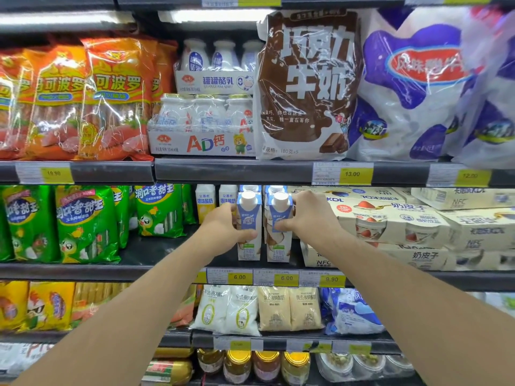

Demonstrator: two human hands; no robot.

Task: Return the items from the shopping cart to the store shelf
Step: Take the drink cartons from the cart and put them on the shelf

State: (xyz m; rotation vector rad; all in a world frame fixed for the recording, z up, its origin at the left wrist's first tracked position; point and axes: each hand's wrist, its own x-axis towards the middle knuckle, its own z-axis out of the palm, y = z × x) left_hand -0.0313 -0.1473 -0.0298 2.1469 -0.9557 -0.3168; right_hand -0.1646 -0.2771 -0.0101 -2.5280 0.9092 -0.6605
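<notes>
Two blue-and-white drink cartons with white caps stand side by side at the front of the middle shelf [167, 271]. My left hand [223, 231] grips the left carton [249, 246] from its left side. My right hand [309, 213] wraps around the right carton [279, 243] from its right side, thumb on the front. More cartons of the same kind stand right behind them. The shopping cart is out of view.
Green snack bags [86, 221] fill the same shelf at left, cream yogurt boxes [390, 224] at right. A dark gap of shelf lies left of the cartons. Above are sausage packs, bottle packs and a brown milk bag [306, 84]; below, pouches and jars.
</notes>
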